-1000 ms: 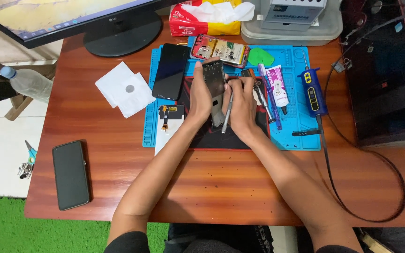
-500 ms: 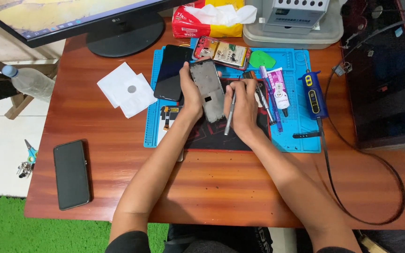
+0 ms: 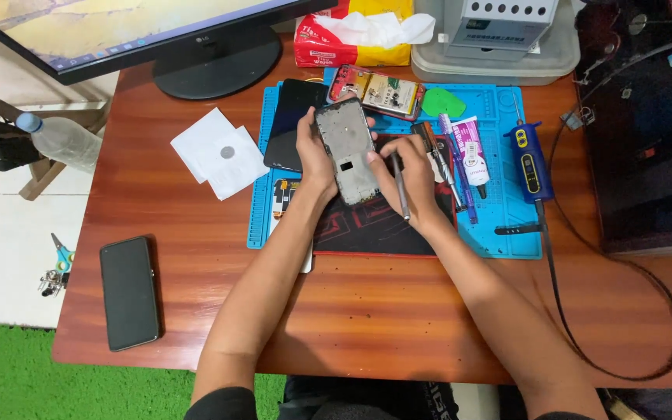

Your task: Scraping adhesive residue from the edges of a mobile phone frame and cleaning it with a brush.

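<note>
- Left hand (image 3: 314,152): we record it wrapped around the left edge of a grey, rectangular metal phone frame (image 3: 348,149), thumb and fingers gripping it.
- Grey phone frame: held tilted above the blue silicone work mat (image 3: 499,210), its inner side facing us, with a small dark cut-out near the middle; it sits between both hands, over the upper edge of a dark rectangular pad with red markings (image 3: 367,225).
- Right hand (image 3: 407,177): we note its fingertips touching the frame's right edge while the fingers curl around a slim grey pen-shaped tool (image 3: 400,187); the tool's tip seems to point towards us, though the view is too small to be sure.
- Black glass phone panel (image 3: 289,124): flat on the mat, just left of the frame.
- Opened phone body with exposed boards (image 3: 375,91): at the mat's upper edge, behind the frame.
- White tube with pink label (image 3: 472,152) and blue handheld electric tool (image 3: 529,159): on the mat, right of the hands.
- Black smartphone (image 3: 128,292): face up on the brown wooden table (image 3: 398,327), well apart to the left.
- White paper squares (image 3: 218,153): on the table, left of the mat.
</note>
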